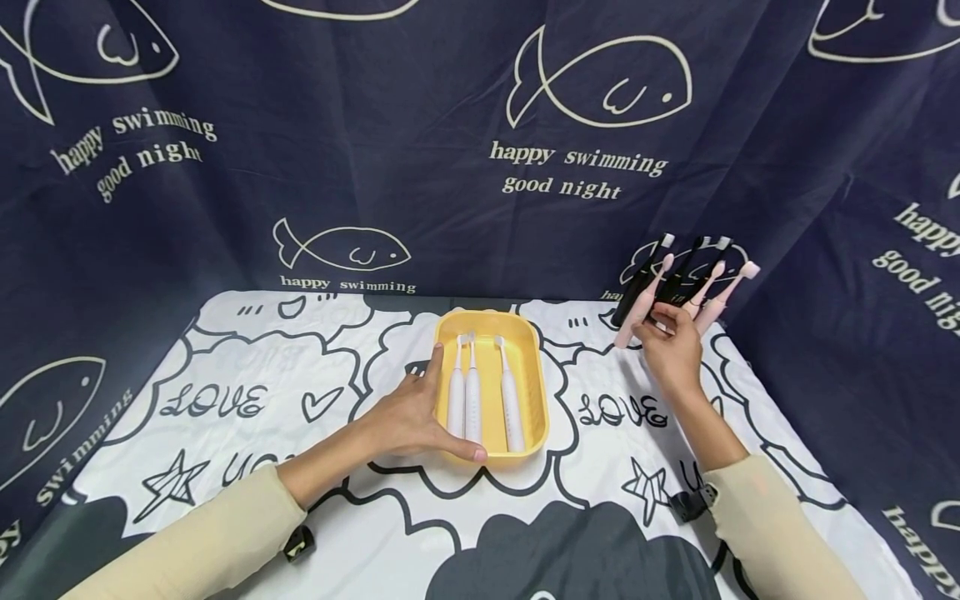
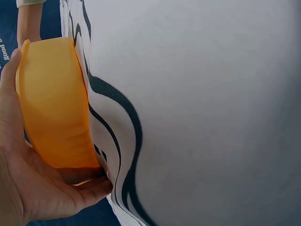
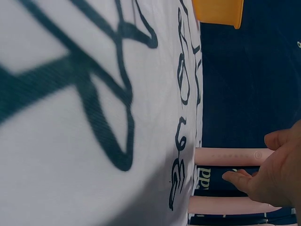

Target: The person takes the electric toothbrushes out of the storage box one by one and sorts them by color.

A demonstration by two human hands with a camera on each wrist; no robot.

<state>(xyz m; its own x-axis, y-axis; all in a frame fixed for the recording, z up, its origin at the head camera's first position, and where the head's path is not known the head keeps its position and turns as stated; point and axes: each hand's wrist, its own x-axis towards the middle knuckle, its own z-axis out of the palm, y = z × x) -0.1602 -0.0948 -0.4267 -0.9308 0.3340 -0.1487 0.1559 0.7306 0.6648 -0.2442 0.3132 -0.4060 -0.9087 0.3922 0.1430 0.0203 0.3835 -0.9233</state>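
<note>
The left hand (image 1: 405, 417) holds the near left corner of the yellow plastic basket (image 1: 490, 392) in the head view, probably to stop it sliding, with three white electric toothbrushes (image 1: 511, 404) inside, while beyond the basket's right side the right hand (image 1: 671, 346) is at the pink electric toothbrushes (image 1: 639, 312), which stand before black ones (image 1: 633, 292). In the left wrist view, thumb and fingers hug the basket's outside. In the right wrist view, thumb and finger are loose and apart around the pink toothbrush nearest the basket, likely so it fits between.
</note>
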